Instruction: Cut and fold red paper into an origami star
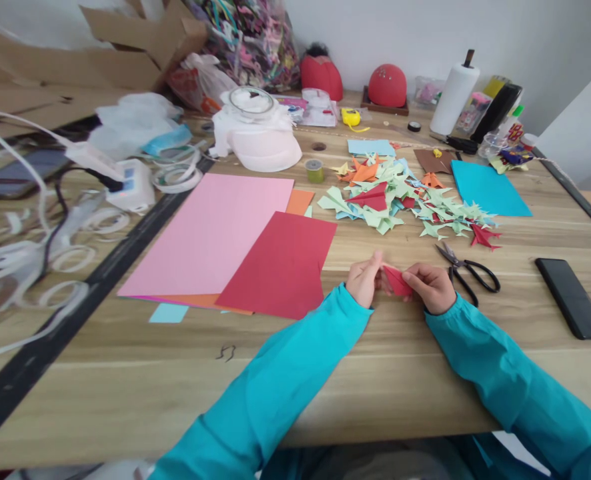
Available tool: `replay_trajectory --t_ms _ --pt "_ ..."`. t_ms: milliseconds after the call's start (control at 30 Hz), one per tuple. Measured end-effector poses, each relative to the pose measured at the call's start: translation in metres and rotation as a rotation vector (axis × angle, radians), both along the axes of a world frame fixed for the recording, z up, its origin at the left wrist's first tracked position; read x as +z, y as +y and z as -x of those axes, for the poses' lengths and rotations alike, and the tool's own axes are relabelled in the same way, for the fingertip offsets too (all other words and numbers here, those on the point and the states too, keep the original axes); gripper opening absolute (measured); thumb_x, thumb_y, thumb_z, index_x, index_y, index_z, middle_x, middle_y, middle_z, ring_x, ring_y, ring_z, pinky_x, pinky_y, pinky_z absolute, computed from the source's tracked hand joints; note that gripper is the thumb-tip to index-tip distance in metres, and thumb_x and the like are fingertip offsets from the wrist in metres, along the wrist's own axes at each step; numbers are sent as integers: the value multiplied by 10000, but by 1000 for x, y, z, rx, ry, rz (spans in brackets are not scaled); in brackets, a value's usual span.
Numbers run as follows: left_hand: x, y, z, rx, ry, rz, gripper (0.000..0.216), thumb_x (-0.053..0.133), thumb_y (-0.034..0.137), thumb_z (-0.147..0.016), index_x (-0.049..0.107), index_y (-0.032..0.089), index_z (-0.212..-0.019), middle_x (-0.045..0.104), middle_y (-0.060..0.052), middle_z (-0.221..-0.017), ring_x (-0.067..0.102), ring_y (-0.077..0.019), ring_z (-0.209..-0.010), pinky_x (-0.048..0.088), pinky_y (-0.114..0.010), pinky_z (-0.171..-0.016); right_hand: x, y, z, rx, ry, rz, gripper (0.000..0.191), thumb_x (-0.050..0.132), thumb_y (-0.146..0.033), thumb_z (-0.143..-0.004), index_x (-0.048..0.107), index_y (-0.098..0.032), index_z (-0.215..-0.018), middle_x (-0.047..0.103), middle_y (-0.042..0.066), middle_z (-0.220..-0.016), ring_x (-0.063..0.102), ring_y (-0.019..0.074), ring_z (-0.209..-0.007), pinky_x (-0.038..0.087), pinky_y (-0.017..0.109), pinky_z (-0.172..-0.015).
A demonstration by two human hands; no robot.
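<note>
My left hand (363, 280) and my right hand (429, 285) rest on the wooden table (295, 373), both pinched on a small folded piece of red paper (397, 281) held between them. Both arms wear teal sleeves. A pile of folded paper shapes (405, 200), mostly light green with some red and orange, lies just beyond the hands. Black-handled scissors (468, 270) lie right of my right hand. A dark red sheet (280, 263) and a large pink sheet (215, 230) lie to the left.
A black phone (573, 297) lies at the right. A blue sheet (488, 188), a paper towel roll (454, 97), two red domes (386, 85), a white container (255, 133), tape rolls (70, 257) and cardboard (75, 60) crowd the back and left.
</note>
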State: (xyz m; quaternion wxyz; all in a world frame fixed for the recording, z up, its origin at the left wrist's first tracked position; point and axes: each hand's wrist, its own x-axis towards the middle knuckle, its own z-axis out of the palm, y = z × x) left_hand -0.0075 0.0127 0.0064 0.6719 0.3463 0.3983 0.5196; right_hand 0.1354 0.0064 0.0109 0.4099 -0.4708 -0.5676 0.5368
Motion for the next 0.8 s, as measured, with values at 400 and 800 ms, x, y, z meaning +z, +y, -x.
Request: replay_trajectory --t_ms 400,800 --pt "5 -5 3 -42 313 -197 280 665 378 -620 578 115 -577 481 31 -525 447 -53 -369 356 -184 -341 -2 1 -1 103 12 -16 296 573 -397 -760 563 -134 -623 548 -11 -484 476 72 -417 377 187 -397" --pt "0 4 12 1 322 -275 247 674 334 -643 594 115 -562 503 18 -555 469 -54 -449 376 -175 -406 -1 -1 3 96 9 -152 248 507 -354 -811 582 -134 -724 612 17 -547 559 97 -442 456 204 -432"
